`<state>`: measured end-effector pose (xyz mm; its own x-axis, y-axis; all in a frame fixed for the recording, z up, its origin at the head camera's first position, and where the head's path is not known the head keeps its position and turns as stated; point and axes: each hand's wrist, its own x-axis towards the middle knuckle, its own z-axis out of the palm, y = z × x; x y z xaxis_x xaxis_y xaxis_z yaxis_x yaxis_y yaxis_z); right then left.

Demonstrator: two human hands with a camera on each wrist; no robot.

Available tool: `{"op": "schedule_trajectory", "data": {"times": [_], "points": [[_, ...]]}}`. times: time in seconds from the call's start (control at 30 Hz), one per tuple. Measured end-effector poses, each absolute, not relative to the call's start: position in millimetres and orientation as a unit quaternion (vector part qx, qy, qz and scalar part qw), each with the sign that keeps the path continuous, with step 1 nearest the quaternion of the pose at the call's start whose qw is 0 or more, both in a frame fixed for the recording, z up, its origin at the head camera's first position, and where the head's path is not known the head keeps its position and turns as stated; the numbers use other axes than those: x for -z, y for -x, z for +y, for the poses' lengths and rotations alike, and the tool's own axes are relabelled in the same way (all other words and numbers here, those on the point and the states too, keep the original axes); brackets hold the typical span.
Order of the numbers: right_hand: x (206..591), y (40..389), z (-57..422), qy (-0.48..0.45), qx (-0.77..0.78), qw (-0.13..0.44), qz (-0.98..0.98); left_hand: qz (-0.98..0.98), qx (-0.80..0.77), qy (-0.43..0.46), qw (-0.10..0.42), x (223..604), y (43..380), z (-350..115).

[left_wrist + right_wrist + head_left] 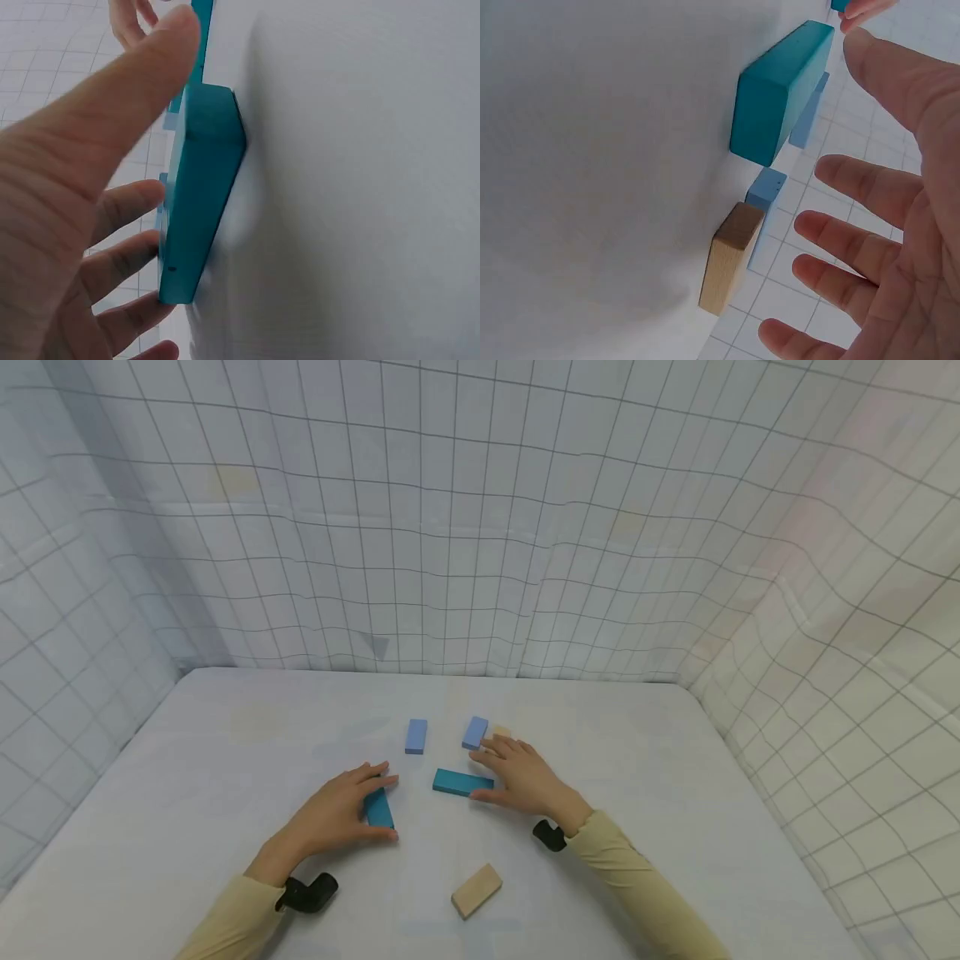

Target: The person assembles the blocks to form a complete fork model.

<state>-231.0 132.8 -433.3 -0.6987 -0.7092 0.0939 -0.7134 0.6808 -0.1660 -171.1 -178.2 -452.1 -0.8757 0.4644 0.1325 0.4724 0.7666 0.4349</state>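
My left hand [337, 810] reaches over a teal block [378, 810], fingers spread, thumb on its near side. In the left wrist view that teal block [202, 180] lies between thumb and fingertips, not gripped. A second teal block [453, 782] lies flat near the middle of the table, partly under my right hand [525, 781]. The right wrist view shows this hand [885, 232] with fingers apart, holding nothing, close over the teal block [776, 97]. Beyond its fingers are a light blue block [476, 732] and a wooden block [502, 731], the latter partly hidden.
Another light blue block [416, 737] lies farther back, left of the middle. Nearer the front sits a second wooden block [477, 891]. The white table [615, 893] is bordered by white gridded curtains [480, 527] at the back and both sides.
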Motion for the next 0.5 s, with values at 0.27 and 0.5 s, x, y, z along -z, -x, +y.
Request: {"op": "schedule_trajectory", "data": {"times": [0.27,0.5], "points": [[438.2,232.3,123.4,-0.395,-0.064,0.052,-0.915,-0.931,0.247,0.269,0.005,454.1,172.1,-184.5],[441.7,232.1,120.8,-0.388,-0.061,0.051,-0.918,-0.933,0.249,0.260,-0.009,448.5,172.9,-186.2]]}}
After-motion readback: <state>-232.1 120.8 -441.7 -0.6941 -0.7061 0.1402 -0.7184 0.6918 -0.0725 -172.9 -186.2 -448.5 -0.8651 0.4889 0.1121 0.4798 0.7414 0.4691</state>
